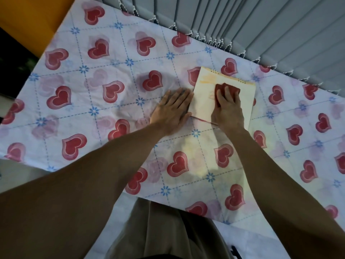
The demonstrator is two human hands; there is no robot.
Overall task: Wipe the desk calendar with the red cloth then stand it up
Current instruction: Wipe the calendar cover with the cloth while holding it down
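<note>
The desk calendar [207,85] lies flat on the table, pale cream, with spiral rings along its far edge. A folded red cloth [232,89] rests on its middle. My right hand [228,107] presses down on the cloth, fingers spread over it. My left hand [172,111] lies flat on the tablecloth with its fingertips against the calendar's left edge.
The table carries a white cloth with red hearts and blue flowers [104,86]. Grey vertical blinds [261,25] hang along the far edge. An orange surface [31,17] is at the far left. My lap is below the near table edge.
</note>
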